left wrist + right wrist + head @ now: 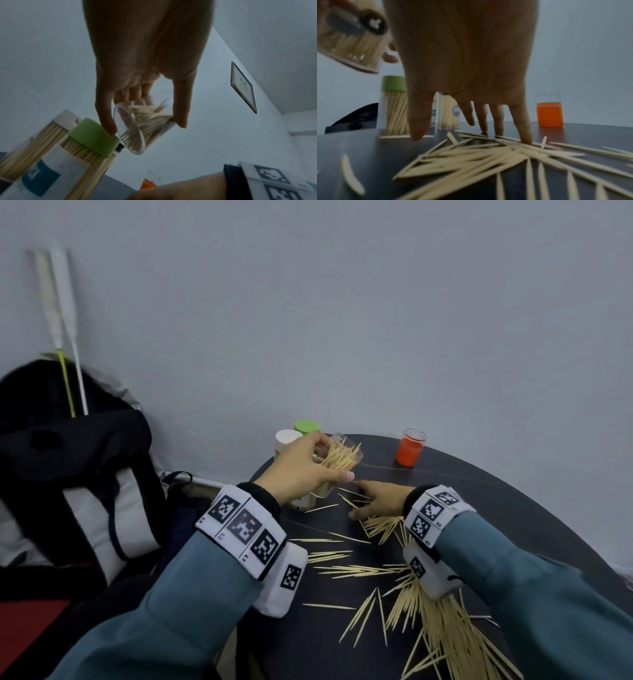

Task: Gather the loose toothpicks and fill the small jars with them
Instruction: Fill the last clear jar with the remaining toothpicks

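Observation:
My left hand (329, 463) grips a clear lidless jar (344, 455), tilted and partly filled with toothpicks; in the left wrist view its fingers and thumb wrap the jar (137, 127). My right hand (359, 498) rests open, spread fingertips (525, 139) pressing down on loose toothpicks (471, 155) on the dark round table (479, 491). More loose toothpicks (356, 570) lie scattered mid-table, and a thick pile (452, 642) sits under my right forearm. A jar with a green lid (307, 426) and one with a white lid (287, 440), both packed, stand at the table's back left.
An orange-capped clear jar (409, 453) stands at the back of the table by the wall. Another filled jar (305, 501) stands below my left hand. A black and white backpack (78, 474) sits left of the table. The table's curved edge runs along the right.

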`<state>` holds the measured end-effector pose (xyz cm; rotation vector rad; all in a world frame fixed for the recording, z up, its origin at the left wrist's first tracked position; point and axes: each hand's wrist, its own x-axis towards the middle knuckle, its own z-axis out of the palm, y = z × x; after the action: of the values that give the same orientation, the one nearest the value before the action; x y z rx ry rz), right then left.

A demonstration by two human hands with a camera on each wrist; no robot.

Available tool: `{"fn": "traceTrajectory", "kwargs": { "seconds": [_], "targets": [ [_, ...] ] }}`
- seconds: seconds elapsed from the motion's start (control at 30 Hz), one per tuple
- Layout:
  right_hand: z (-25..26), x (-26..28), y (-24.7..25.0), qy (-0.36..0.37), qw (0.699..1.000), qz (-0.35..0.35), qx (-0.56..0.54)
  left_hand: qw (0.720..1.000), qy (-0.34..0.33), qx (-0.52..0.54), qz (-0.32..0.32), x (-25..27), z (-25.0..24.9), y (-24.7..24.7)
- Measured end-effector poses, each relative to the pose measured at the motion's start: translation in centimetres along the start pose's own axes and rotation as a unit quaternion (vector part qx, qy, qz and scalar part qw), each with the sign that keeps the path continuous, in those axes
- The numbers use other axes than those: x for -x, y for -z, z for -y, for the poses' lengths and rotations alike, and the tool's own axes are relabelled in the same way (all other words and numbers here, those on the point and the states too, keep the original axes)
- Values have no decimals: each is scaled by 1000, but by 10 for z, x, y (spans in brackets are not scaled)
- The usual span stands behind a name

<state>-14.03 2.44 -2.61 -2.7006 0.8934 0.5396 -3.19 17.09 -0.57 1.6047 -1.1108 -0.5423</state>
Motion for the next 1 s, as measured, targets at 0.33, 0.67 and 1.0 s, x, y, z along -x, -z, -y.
{"fn": "traceTrajectory", "kwargs": {
  "seconds": [0.33,0.67,1.0],
  "targets": [
    [1,-8,0,100,987,-76,95,1000,-8,-30,-5,-2,5,7],
    [-29,26,-3,123,988,-44,82,1000,-9,-16,11,1,1,1],
    [-47,70,-18,101,991,24,88,999,-12,-32,26,0,0,-9]
  ]
}}
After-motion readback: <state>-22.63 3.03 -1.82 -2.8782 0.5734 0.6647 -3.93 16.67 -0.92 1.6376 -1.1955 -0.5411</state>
